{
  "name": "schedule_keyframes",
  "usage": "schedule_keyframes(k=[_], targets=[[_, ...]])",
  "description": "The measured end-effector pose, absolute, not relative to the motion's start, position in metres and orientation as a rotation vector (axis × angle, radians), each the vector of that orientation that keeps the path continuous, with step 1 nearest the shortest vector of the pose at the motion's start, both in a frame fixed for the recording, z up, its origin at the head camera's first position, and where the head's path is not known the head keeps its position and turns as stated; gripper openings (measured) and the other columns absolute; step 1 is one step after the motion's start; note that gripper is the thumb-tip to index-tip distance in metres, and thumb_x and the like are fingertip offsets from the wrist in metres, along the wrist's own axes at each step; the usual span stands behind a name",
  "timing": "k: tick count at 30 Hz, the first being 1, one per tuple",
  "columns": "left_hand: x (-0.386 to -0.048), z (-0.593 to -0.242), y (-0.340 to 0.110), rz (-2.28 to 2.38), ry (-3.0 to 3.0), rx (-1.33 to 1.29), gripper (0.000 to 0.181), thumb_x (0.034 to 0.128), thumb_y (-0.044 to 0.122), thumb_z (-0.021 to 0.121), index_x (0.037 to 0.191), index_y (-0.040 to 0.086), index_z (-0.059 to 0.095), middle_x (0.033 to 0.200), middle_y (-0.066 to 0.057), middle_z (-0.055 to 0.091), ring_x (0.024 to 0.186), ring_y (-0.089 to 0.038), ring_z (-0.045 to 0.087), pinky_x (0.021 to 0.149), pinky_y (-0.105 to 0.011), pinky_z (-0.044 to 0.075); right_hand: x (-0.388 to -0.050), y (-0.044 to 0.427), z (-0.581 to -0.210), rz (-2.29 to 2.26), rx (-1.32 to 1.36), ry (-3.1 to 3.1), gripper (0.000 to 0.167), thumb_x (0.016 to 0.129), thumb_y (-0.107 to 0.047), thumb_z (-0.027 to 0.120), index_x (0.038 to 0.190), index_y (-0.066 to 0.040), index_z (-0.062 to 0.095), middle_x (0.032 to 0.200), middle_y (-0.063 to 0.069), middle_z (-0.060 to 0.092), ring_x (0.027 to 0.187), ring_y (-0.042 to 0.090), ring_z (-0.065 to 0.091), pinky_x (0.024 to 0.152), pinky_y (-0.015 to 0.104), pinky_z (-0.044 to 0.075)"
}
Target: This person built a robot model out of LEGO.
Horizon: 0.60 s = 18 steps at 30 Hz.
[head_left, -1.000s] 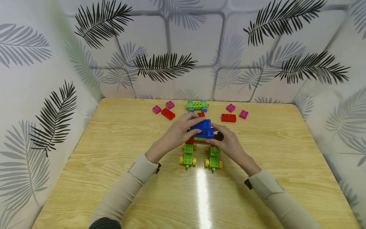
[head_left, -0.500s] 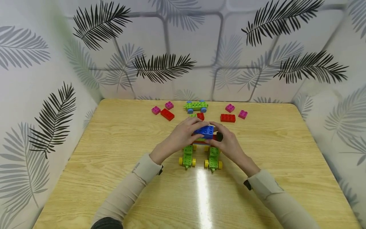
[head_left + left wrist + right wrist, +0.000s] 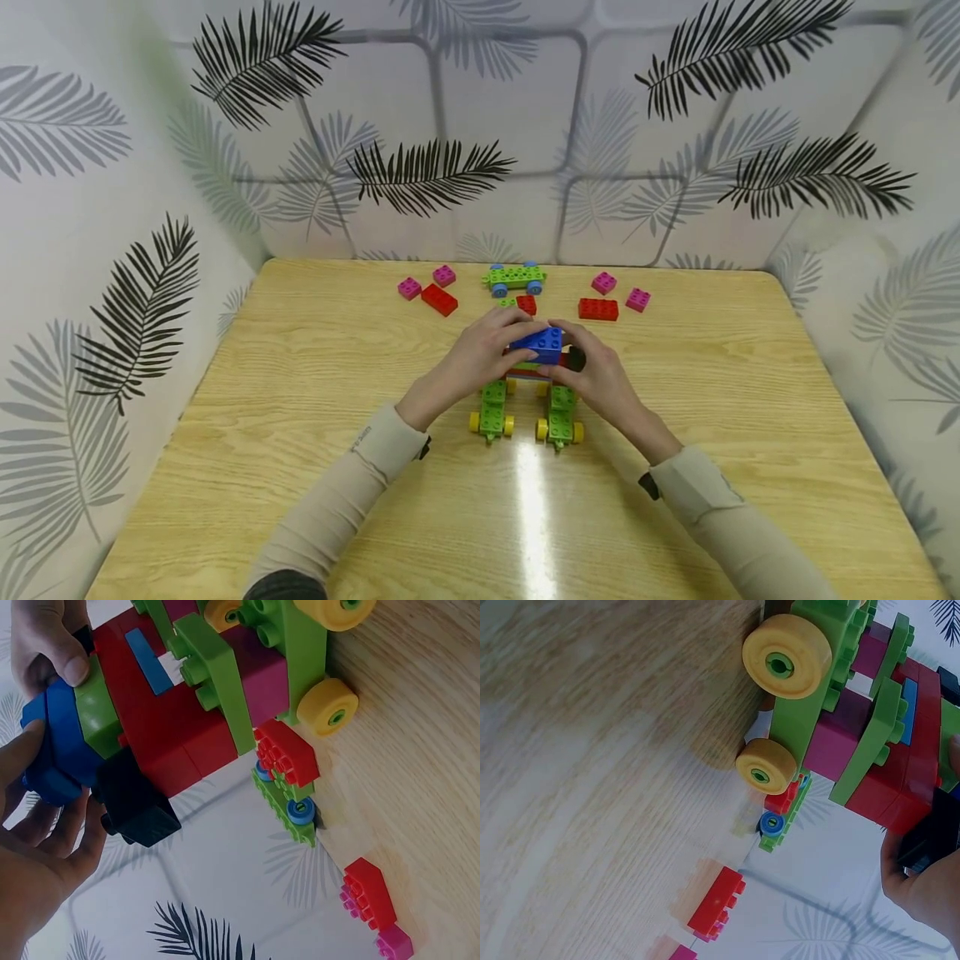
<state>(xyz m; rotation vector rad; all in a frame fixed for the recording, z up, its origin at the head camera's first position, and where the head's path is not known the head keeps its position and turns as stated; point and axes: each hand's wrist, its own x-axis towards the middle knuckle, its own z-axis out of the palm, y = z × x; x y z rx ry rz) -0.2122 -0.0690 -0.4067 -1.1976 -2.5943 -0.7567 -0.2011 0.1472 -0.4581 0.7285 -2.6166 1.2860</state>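
Observation:
A build of toy building bricks stands in the middle of the table, on two green wheeled bases point(image 3: 492, 408) with yellow wheels point(image 3: 787, 656). Magenta, green and red bricks point(image 3: 161, 712) form its body, with black bricks point(image 3: 135, 799) at the sides. At the top, two stacked blue bricks point(image 3: 547, 343) sit over a green brick point(image 3: 97, 712). My left hand point(image 3: 480, 358) grips the blue bricks, thumb in front and fingers over the top. On the other side, my right hand point(image 3: 603, 375) holds the build's upper part, its thumb near the green brick; its fingertips are partly hidden.
Behind the build are a green wheeled base point(image 3: 514, 277) with blue wheels and a small red brick point(image 3: 527, 305). Red point(image 3: 439, 300) and pink bricks point(image 3: 409, 288) lie at back left. More red point(image 3: 597, 309) and pink bricks point(image 3: 638, 299) lie at back right. A patterned wall point(image 3: 480, 217) borders the table.
The upper blue brick, earlier held higher and offset to the left, has come down and right onto the lower blue one, my left hand moving with it. The right hand stays almost still.

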Motion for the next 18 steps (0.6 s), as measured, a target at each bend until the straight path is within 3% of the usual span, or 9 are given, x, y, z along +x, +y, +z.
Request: schedule_keyframes(k=[18], targets=[[-0.2121, -0.4137, -0.0709, -0.728, -2.558, -1.209, 0.041, 0.0901, 0.019, 0.068, 0.129, 0.008, 0.062, 0.113, -0.008, 0.059, 0.103, -0.02, 0.052, 0.088, -0.029, 0.047, -0.2006, 0.1449, -0.4573, 1.317, 0.729, -2.59, 0.068, 0.08, -0.014, 0.079, 0.139, -0.005, 0.046, 0.111, 0.014, 0.065, 0.1, 0.027, 0.063, 0.086, 0.047, 0.051]])
